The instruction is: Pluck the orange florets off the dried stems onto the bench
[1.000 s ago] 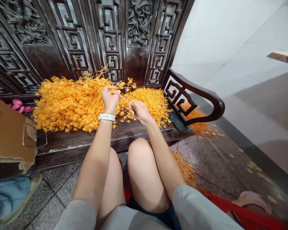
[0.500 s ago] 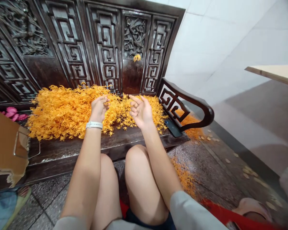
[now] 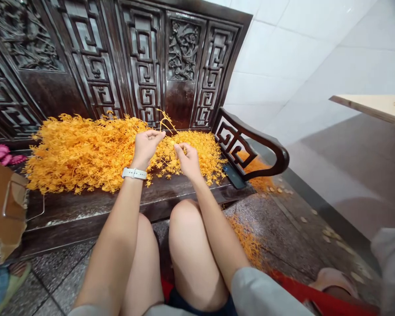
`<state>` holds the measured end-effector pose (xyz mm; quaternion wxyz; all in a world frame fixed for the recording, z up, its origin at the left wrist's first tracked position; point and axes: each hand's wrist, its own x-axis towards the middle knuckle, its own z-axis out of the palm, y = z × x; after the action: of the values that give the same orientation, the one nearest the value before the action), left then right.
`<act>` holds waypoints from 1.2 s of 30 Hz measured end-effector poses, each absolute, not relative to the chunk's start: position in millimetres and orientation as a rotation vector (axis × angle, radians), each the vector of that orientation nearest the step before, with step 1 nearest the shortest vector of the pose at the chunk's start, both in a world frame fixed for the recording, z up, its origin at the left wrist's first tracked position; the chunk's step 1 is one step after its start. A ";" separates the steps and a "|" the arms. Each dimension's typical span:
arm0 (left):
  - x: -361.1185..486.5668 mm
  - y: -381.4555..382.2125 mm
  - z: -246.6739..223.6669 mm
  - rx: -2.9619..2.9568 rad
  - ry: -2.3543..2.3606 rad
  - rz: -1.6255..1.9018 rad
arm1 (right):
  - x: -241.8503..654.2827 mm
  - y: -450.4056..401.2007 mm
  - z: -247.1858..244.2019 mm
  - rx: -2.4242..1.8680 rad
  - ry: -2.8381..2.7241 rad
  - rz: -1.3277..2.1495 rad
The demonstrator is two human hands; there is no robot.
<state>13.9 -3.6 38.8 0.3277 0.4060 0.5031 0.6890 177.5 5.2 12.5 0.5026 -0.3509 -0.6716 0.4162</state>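
Observation:
My left hand (image 3: 146,147), with a pale watch band at the wrist, pinches a thin orange stem (image 3: 165,121) that rises above its fingertips. Just to its right, my right hand (image 3: 187,159) is closed, thumb and finger pressed together on a small yellow piece (image 3: 173,142). A big heap of orange plastic flower sprays (image 3: 82,153) lies on the dark wooden bench (image 3: 95,210) to the left. Behind and below my right hand spreads a lower pile of small yellow-orange flowers (image 3: 204,151).
A phone (image 3: 233,175) lies by the bench's curved armrest (image 3: 281,156). At the left are a cardboard box (image 3: 3,197) and pink flowers (image 3: 1,153). Orange stems (image 3: 246,239) litter the floor. A board edge (image 3: 365,107) juts in at right; other people's feet show at both sides.
Both hands have closed from a looser, spread pose. A stem now stands up from my left hand. The yellow piece that was in the air is gone from there. The view has shifted slightly.

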 end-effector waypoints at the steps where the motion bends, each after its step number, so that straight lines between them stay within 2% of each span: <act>1: 13.2 -5.4 39.7 1.102 1.331 1.795 | 178.4 5.1 13.2 -0.838 -1.533 1.086; 7: 4.4 -13.5 38.1 1.180 1.246 1.485 | 184.1 2.1 19.8 -0.721 -1.143 1.495; 11: 13.8 -10.3 38.7 1.071 1.150 1.562 | 181.1 2.3 16.0 -0.713 -1.196 1.575; 15: 20.1 -8.1 40.5 0.973 1.104 1.617 | 176.4 4.8 12.0 -0.787 -1.285 1.421; 27: 14.3 -13.1 35.0 1.182 1.094 1.377 | 195.1 11.3 11.7 -0.710 -1.702 1.044; 36: 40.6 -4.3 32.9 0.879 1.154 1.570 | 196.2 -22.3 46.0 -0.675 -1.820 0.824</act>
<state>40.6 -4.3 32.9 0.4812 0.3607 0.4732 0.6437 196.2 -22.3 46.0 0.4939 -0.2782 -0.7504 0.3400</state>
